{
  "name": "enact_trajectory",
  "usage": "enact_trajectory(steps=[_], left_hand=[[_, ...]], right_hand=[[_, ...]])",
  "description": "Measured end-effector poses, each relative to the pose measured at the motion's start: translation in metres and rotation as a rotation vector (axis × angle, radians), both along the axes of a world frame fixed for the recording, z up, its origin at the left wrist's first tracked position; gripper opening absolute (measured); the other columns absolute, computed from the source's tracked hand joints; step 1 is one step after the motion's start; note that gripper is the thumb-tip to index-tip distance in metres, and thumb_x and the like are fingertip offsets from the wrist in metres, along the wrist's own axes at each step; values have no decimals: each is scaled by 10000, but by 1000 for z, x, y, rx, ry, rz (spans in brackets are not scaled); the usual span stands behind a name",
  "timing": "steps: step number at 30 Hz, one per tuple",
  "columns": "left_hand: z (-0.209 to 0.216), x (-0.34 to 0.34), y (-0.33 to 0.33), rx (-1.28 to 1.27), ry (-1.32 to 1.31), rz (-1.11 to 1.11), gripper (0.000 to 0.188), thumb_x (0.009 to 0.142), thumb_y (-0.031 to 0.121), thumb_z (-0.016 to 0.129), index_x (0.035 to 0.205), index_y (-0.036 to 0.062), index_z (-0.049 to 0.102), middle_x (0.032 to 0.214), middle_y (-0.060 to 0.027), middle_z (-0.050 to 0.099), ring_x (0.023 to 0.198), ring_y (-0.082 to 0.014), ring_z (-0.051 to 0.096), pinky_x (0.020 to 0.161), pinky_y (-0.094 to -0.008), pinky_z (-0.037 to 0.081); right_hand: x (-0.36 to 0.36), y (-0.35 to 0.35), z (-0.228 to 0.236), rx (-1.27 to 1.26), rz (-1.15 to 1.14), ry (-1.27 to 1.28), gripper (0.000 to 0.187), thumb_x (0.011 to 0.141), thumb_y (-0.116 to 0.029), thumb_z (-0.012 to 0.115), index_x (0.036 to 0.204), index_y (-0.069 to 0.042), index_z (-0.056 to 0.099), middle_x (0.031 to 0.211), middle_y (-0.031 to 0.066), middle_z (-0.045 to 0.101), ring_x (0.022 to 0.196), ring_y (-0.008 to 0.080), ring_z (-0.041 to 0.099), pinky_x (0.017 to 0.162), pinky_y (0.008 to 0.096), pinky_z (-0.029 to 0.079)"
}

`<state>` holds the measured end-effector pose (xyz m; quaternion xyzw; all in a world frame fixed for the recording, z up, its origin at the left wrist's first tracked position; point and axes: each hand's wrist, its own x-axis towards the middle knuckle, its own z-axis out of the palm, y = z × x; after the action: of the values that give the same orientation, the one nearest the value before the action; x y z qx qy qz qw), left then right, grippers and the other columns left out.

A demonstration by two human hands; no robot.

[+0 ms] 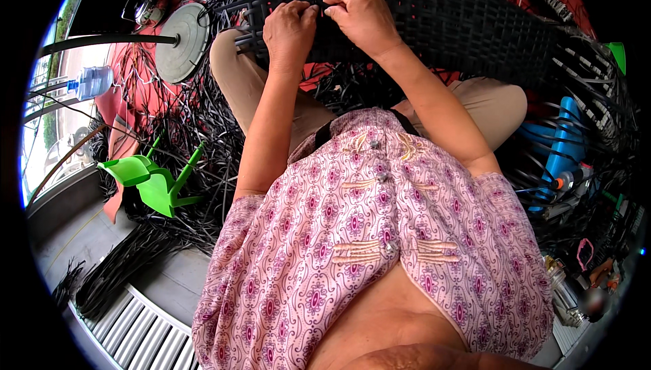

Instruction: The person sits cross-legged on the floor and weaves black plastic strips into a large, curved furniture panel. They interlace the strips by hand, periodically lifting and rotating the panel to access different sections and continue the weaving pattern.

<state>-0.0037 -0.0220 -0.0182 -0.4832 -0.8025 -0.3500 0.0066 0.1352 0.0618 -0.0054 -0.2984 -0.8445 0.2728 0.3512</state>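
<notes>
A long panel of black woven strips (461,28) lies across my folded legs, curving along the top of the view. My left hand (290,28) is over its left part, fingers curled and thumb pressed in. Close by to the right, my right hand (363,21) is closed in a pinch, its fingertips pointing toward the left hand. Whatever sits between the fingertips is too dark against the weave to make out. Loose black strips (210,180) lie in a tangle around my legs, over a red floor covering (139,62).
At left are a grey round disc (182,45) on a dark pole, a clear blue water jug (93,83) and a small green plastic chair (159,190). A white slatted rack (139,333) lies lower left. Right of me stands a blue plastic chair (564,146) among more strips.
</notes>
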Motion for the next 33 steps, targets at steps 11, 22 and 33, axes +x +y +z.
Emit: enact_trajectory(steps=[11, 22, 33], left_hand=[[-17, -5, 0, 109, -182, -52, 274, 925, 185, 655, 1036, -53, 732, 850, -153, 738, 637, -190, 712, 640, -314, 553], [10, -13, -7, -42, -478, -116, 250, 914, 177, 682, 1040, -32, 739, 849, -105, 745, 677, -154, 707, 639, -282, 552], [22, -30, -45, 107, -597, -42, 174, 959, 175, 690, 1012, 9, 690, 821, 9, 659, 656, -63, 601, 605, -208, 471]], right_hand=[[-20, -9, 1, 95, -62, -319, 157, 851, -175, 688, 949, -96, 782, 909, 142, 747, 864, 324, 726, 809, 428, 578], [-25, -6, -3, 178, -49, -124, 105, 818, -98, 678, 914, -61, 699, 788, 167, 727, 766, 363, 727, 695, 463, 576], [-30, -12, 10, 347, 99, 72, 263, 795, -189, 788, 1027, -99, 701, 970, 77, 702, 943, 273, 690, 841, 389, 558]])
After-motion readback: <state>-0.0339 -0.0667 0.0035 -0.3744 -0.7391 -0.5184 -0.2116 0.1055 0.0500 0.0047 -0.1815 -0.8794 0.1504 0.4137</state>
